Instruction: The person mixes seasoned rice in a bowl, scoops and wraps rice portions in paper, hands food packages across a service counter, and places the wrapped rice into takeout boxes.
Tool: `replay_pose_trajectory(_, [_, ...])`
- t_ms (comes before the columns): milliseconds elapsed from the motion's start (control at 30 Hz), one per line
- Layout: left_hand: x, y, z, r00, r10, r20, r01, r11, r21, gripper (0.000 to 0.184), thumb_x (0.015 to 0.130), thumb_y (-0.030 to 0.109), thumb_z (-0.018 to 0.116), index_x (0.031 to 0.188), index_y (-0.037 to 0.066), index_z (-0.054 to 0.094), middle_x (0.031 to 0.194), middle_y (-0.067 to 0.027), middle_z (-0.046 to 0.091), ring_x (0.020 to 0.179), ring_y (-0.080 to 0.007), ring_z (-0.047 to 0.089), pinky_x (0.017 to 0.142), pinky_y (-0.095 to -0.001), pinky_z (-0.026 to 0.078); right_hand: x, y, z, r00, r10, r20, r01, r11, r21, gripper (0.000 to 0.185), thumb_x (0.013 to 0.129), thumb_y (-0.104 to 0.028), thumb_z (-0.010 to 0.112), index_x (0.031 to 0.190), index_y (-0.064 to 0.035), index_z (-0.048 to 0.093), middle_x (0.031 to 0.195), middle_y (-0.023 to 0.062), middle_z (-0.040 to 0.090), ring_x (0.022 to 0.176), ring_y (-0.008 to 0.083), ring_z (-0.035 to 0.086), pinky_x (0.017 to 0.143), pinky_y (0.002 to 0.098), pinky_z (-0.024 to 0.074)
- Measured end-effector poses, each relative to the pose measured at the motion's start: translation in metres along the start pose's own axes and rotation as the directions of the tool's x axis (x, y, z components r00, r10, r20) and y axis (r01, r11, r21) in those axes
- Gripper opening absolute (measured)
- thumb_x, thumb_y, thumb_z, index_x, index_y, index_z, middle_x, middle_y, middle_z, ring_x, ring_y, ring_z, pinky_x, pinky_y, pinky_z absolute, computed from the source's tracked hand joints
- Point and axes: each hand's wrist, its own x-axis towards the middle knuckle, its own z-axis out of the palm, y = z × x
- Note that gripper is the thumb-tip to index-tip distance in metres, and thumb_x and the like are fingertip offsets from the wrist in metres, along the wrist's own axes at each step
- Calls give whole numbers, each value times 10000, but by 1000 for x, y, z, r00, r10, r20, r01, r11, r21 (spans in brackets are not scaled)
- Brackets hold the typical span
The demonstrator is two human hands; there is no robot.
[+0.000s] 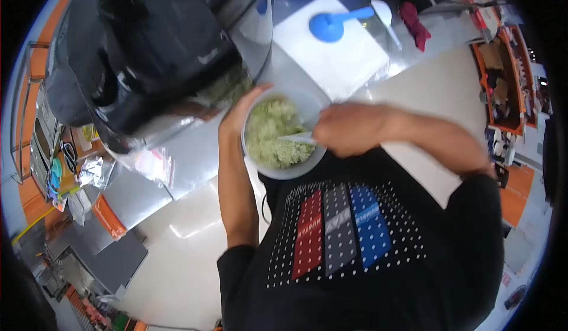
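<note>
A whitish translucent bowl point(313, 99) is held tilted in front of my black shirt. It contains a pale green, crumbly mass point(275, 133). My left hand point(241, 109) is wrapped around the bowl's outer left side, its fingertips near the far rim. Over the right part of the bowl, my right hand point(349, 130) is closed on a light-coloured spoon-like utensil point(299, 137). The utensil's far end dips into the green mass, so its exact shape is hidden. Motion blurs the right hand and forearm.
Beyond the bowl, a large black object point(160, 41) covers the metal counter's left side. A white board point(331, 53) bears a blue scoop point(326, 27). Right of it lie a white spoon point(386, 20) and a dark red cloth point(414, 26). A plastic bag point(155, 164) sits at left.
</note>
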Motion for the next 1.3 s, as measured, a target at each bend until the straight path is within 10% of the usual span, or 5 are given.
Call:
replay_pose_trajectory(467, [8,24,20,930,152,333,-300,840,452,263,940,262,486,980,45,629,908,-17,613,904,-102,561,828,-242,428,13,-4,-14,901,-253,-353,60,877,-476,160,776,-129,613,873,-64,723,706,129,669,689,300,695,600,430,537])
replay_pose_trajectory(900, [1,9,14,972,-63,228,80,995,-65,191,948,215,543,989,56,640,897,-64,674,810,-168,653,736,-316,530,2,-8,-8,779,-343,-525,67,878,-474,121,760,-102,604,792,-24,691,648,139,631,667,314,670,617,481,518])
replay_pose_trajectory(1100, [-23,5,27,960,-126,250,180,962,-207,182,938,207,567,994,55,648,928,-76,679,830,-172,660,751,-312,540,-1,-14,-38,989,-135,58,144,968,-205,103,701,-18,627,759,31,697,782,196,689,801,352,693,694,453,545])
replay_pose_trajectory(1200, [-49,7,61,949,296,-107,-300,954,-21,192,936,219,571,1003,56,648,932,-85,680,825,-184,664,746,-321,543,15,-19,-22,978,-194,81,209,939,-272,125,707,-18,624,792,8,711,763,191,686,798,358,693,680,451,545])
replay_pose_trajectory(1300, [-2,2,9,981,-69,183,108,971,-213,203,937,205,566,1042,52,650,958,-95,687,842,-197,673,754,-320,552,40,-9,8,949,-295,-110,240,904,-355,119,740,-55,630,809,-20,720,770,179,692,781,337,701,665,444,551])
